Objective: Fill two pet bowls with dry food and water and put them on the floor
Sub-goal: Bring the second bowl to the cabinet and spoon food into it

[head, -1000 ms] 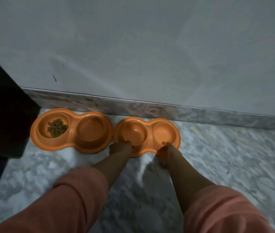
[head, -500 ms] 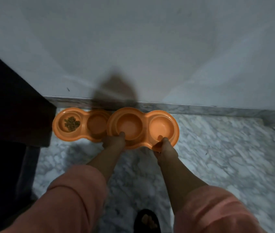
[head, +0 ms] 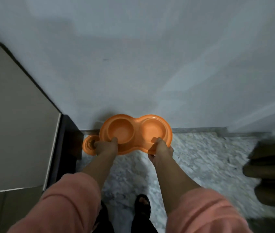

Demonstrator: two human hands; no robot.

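from the head view, both hands hold an orange double pet bowl above the marble floor, near the wall. the left hand grips the near rim with its thumb in the left cup; the right hand pinches the rim by the right cup, fingers curled underneath. a second orange bowl peeks out below on the floor, beside a dark cabinet.
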